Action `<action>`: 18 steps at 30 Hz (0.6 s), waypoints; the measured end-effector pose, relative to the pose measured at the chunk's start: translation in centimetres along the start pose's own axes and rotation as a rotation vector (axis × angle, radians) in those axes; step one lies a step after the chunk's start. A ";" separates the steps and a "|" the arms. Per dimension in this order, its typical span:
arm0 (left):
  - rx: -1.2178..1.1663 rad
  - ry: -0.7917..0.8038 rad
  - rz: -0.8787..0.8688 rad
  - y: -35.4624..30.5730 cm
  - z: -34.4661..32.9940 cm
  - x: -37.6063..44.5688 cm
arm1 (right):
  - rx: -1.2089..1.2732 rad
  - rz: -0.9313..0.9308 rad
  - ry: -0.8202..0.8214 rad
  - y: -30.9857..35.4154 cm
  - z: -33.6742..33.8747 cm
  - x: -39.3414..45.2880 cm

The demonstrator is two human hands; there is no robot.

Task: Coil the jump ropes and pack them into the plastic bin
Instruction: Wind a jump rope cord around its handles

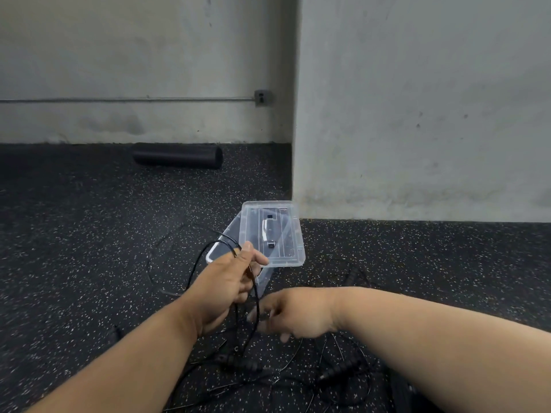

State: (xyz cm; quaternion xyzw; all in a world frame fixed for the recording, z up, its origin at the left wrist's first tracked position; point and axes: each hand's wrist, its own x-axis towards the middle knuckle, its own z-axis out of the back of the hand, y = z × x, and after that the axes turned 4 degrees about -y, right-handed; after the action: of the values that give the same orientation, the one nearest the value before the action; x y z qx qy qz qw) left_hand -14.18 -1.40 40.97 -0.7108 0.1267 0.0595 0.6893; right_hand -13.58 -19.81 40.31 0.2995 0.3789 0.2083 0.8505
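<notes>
Your left hand [229, 281] grips looped black rope [208, 251]; right hand [293, 315], at its 4 o'clock, pinches the strand; clear bin [259, 281] at 12

A single wide-angle view comes from a camera worn on the person's head, looking forward and down. Both bare forearms enter from the bottom edge and fill the near ground, so the camera sits close above them. The black speckled rubber floor [89, 234] spreads through the middle of the frame. Just past the hands stands a clear plastic bin with its lid laid askew on top [272, 234]. Farther off, the grey concrete wall [417, 99] takes up the upper half, with a black cylindrical foam roller [178, 155] at its foot. Straight lines bow slightly toward the edges.
</notes>
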 end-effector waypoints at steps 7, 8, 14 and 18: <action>-0.040 -0.069 -0.020 0.1 0.7 0.1 | 0.251 0.068 -0.095 0.9 1.8 0.1; -0.064 -0.067 -0.016 0.0 0.6 0.1 | 0.200 0.074 -0.087 1.0 1.8 0.2; -0.103 -0.061 -0.030 -0.1 0.5 -0.1 | 0.098 0.124 -0.064 1.3 0.1 1.1; 0.089 -0.092 -0.064 -0.6 1.5 -0.6 | 0.242 0.195 -0.287 2.4 3.2 -0.5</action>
State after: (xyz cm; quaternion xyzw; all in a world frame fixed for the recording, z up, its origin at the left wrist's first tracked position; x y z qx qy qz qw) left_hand -14.44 0.17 41.63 -0.6795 0.0747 0.0644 0.7270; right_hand -11.72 -19.46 43.86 0.4616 0.2451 0.1977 0.8293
